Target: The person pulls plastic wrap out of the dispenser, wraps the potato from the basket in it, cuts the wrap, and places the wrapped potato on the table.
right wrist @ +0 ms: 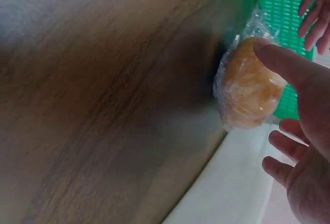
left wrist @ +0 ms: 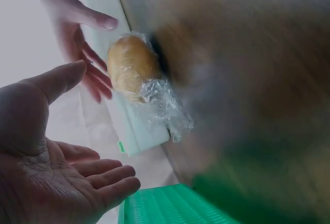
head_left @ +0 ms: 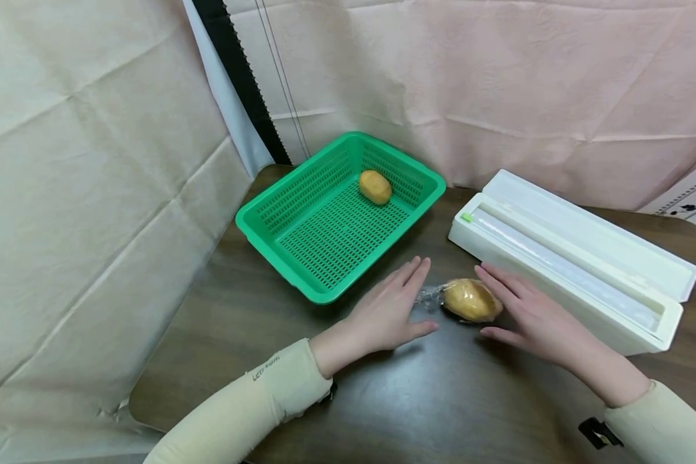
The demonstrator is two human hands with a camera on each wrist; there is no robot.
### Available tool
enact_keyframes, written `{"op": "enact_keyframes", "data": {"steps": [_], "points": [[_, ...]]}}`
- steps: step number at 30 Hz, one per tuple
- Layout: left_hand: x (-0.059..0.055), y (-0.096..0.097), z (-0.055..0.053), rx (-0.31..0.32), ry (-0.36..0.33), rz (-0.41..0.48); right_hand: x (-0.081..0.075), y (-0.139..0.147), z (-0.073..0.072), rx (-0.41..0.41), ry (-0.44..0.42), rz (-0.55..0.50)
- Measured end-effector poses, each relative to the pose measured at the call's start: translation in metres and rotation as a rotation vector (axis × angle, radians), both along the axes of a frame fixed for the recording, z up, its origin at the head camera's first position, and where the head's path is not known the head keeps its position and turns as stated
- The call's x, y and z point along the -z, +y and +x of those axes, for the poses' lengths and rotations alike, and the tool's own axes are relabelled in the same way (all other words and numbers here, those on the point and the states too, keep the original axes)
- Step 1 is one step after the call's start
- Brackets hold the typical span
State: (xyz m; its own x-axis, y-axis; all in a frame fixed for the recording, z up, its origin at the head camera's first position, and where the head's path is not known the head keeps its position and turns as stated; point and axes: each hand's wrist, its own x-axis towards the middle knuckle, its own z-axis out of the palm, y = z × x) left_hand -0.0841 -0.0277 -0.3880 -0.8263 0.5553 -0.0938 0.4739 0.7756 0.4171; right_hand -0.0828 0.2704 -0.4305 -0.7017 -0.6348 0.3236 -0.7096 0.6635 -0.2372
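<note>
A potato (head_left: 470,300) wrapped in clear cling film lies on the table between my two hands. Loose, crumpled film (left wrist: 167,108) trails from its left end. My left hand (head_left: 385,309) hovers to the left of that tail, fingers straight and thumb spread, holding nothing. To the right of the potato, my right hand (head_left: 536,316) has its fingers extended and its thumb apart; the fingertips are very near the wrapped potato (right wrist: 250,84), and I cannot tell whether they touch it. An unwrapped potato (head_left: 375,187) sits in the far right corner of the green basket (head_left: 325,298).
A white cling film dispenser box (head_left: 557,303) stands on the right with its lid (head_left: 591,232) raised and a roll of film (head_left: 562,267) inside. The brown wooden table (head_left: 209,361) meets hanging pale cloth (head_left: 499,84) at the back and left.
</note>
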Motion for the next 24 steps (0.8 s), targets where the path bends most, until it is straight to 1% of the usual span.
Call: {"op": "enact_keyframes", "data": {"steps": [4,8,12,15,19,21,22,24], "points": [[0.003,0.001,0.005,-0.03,-0.049,0.037,0.004,-0.007,-0.006,-0.018,-0.035,0.033],[0.008,0.001,0.012,-0.063,-0.074,0.089,0.008,-0.012,-0.01,-0.011,-0.067,0.063],[0.014,0.002,0.019,-0.1,-0.077,0.135,0.01,-0.015,-0.011,-0.005,-0.063,0.063],[0.017,0.007,0.023,-0.115,-0.055,0.157,0.01,-0.016,-0.012,-0.013,-0.049,0.053],[0.019,0.02,0.023,-0.104,-0.007,0.175,0.007,-0.019,-0.013,-0.017,-0.034,0.038],[0.02,0.025,0.021,-0.102,0.005,0.183,0.004,-0.02,-0.014,-0.014,-0.028,0.031],[0.021,0.027,0.02,-0.104,0.001,0.191,0.003,-0.021,-0.014,-0.013,-0.025,0.026],[0.022,0.03,0.019,-0.12,-0.028,0.216,0.0,-0.023,-0.014,-0.011,-0.02,0.016]]}}
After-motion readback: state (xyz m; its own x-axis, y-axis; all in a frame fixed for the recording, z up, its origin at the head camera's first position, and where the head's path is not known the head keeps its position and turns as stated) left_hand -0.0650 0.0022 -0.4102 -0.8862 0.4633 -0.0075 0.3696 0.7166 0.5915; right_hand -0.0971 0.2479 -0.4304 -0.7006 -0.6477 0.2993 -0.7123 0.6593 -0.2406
